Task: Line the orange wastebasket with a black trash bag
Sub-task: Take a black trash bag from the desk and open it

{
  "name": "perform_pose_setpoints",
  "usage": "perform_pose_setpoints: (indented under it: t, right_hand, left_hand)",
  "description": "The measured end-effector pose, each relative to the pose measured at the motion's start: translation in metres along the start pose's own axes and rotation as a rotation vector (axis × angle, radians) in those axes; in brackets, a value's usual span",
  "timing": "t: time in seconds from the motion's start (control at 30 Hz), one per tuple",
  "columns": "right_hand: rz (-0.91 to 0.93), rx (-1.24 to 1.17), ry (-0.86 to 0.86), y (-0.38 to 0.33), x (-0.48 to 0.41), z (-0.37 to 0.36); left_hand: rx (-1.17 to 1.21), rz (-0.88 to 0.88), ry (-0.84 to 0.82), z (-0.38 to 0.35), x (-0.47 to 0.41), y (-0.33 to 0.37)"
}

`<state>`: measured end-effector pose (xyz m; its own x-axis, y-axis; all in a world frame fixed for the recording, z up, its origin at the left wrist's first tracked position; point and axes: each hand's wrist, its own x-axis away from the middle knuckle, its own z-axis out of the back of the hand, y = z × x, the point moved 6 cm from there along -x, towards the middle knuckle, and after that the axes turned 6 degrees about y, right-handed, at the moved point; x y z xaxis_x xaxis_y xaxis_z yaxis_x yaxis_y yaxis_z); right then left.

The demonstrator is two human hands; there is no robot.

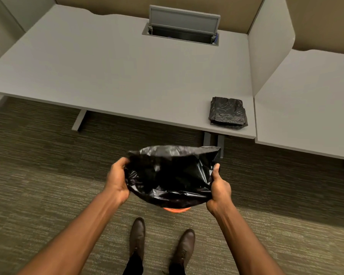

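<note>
The black trash bag is held open above the carpet, mouth facing up, just in front of the desk. The left hand is clamped on the bag's left edge; the right hand is clamped on its right edge. The orange wastebasket sits directly beneath the bag; only a sliver of its rim shows. A folded stack of black bags lies on the desk's near right corner. Two brown shoes stand near the wastebasket.

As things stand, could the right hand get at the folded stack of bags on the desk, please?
Probably not at once: the right hand is gripping the open black trash bag with the left hand. The path to the folded bags on the desk looks unobstructed.
</note>
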<state>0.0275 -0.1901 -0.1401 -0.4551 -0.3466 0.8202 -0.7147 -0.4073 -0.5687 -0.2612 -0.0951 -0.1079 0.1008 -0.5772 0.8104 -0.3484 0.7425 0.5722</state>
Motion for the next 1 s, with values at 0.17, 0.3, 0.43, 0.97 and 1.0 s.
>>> perform_pose_setpoints:
  t: [0.17,0.3,0.43,0.97,1.0]
  right_hand:
    - [0.103,0.415,-0.020,-0.008,-0.003,-0.003]
    - [0.141,0.512,0.089,-0.017,-0.013,-0.003]
    - [0.217,0.495,0.071,-0.039,-0.016,-0.013]
    - [0.594,1.529,0.121,-0.019,0.003,-0.018]
    - [0.539,1.565,0.141,-0.008,-0.006,-0.007]
  left_hand:
    - [-0.305,-0.160,-0.081,-0.007,-0.001,0.017]
    - [-0.752,-0.266,-0.023,-0.008,-0.001,0.027]
    - [-0.732,-0.206,0.232,-0.002,-0.011,0.034]
    - [-1.777,-0.863,-0.173,-0.030,-0.001,-0.018]
    - [-1.837,-0.781,-0.155,-0.020,-0.011,-0.026]
